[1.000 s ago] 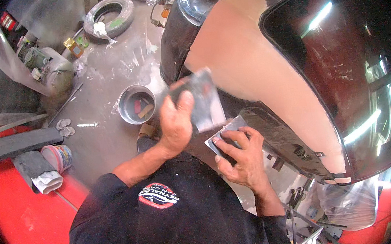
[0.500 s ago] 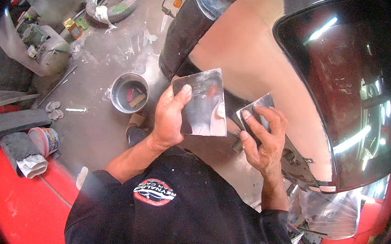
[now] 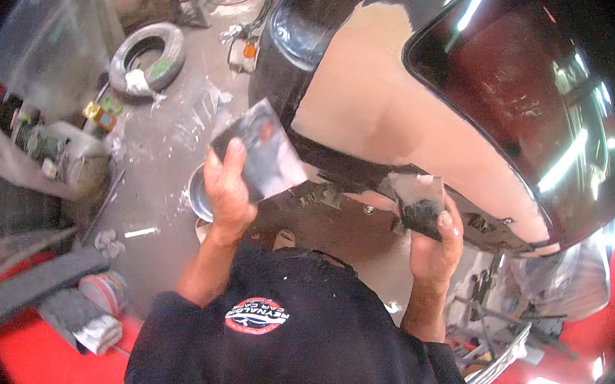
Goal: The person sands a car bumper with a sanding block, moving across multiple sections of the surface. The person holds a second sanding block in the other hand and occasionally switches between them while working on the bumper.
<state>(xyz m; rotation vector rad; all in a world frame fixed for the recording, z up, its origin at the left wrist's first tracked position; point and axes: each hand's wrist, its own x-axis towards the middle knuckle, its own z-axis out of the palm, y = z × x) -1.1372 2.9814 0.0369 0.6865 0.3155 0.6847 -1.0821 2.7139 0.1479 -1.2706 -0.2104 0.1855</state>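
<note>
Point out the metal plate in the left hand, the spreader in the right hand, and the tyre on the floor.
metal plate [image 3: 268, 155], head view, middle of its smeared face
spreader [image 3: 418, 200], head view, flat blade above the thumb
tyre [image 3: 149, 57], head view, upper tread of the ring

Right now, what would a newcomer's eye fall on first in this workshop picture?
The glossy black car body with a broad tan filler patch fills the upper right. In front of it, the left hand holds a flat grey metal plate, and the right hand holds a smaller grey spreader. An old tyre lies upper left.
</note>
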